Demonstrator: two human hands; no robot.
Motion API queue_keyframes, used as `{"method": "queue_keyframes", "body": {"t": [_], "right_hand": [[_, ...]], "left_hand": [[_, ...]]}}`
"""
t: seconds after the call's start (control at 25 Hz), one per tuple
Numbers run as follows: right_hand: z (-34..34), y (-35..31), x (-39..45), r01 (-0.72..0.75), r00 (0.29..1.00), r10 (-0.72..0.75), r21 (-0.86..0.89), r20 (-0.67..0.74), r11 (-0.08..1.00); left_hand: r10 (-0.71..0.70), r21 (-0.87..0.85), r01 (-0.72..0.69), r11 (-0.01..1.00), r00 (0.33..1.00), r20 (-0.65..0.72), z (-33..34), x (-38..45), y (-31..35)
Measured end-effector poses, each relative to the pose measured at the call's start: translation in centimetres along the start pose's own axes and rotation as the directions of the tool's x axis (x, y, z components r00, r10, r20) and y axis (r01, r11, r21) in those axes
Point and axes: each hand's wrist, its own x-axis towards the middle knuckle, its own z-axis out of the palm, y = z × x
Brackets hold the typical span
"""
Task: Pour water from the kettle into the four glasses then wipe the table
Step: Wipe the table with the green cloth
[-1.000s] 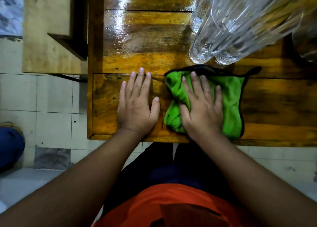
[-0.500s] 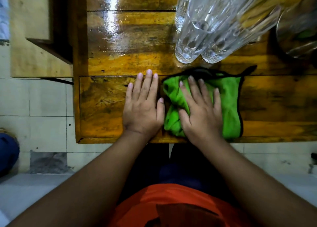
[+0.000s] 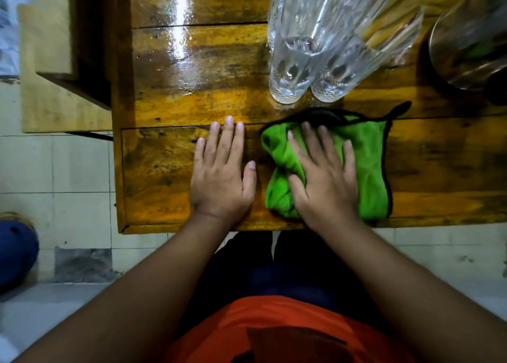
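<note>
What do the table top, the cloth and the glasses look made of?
Table: wooden planks, seemingly varnished; grain, seams and a glossy, perhaps wet, glare show.
Green cloth under the right hand: soft, fuzzy pile with black stitched edging, likely microfibre.
Glasses: clear, with a dimpled pattern near the base; probably glass, though clear plastic cannot be ruled out.

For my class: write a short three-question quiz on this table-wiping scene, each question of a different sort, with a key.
1. True or false: the right hand lies flat on the green cloth.
2. Multiple choice: the left hand rests on A) a glass, B) the bare table, C) the cloth.
3. Fill in: the glasses stand just beyond the cloth's ____ edge.

Key: 1 true; 2 B; 3 far.
</note>
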Motion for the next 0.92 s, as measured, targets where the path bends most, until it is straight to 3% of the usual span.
{"method": "queue_keyframes", "body": {"t": [0.12,0.28,0.48,0.6,0.8,0.92], "right_hand": [[0.2,1.5,-4.8,0.013,0.999,-0.012,-0.021,0.048,1.0],[-0.7,1.1,1.0,-0.003,1.0,0.003,0.003,0.022,1.0],[-0.4,2.8,-0.9,0.033,0.999,-0.032,-0.042,0.013,0.999],[-0.1,4.2,-4.6,0.037,0.998,-0.034,-0.065,0.044,0.997],[-1.7,4.0,2.0,-0.007,1.0,0.006,-0.016,-0.001,1.0],[-1.3,4.7,0.1,0.012,1.0,-0.012,-0.021,-0.001,1.0]], "left_hand": [[0.0,0.016,0.0,1.0,1.0,-0.003,0.0,0.1,0.2],[-0.005,0.035,0.005,0.999,1.0,0.008,-0.1,-0.1,0.2],[0.0,-0.138,-0.005,0.99,0.999,-0.032,-0.5,1.3,4.2],[0.058,-0.073,-0.059,0.996,0.998,-0.006,0.6,1.4,6.1],[0.043,-0.027,-0.044,0.999,0.999,-0.005,1.1,1.4,5.9],[0.045,-0.026,-0.045,0.999,0.999,-0.004,1.0,1.5,6.0]]}}
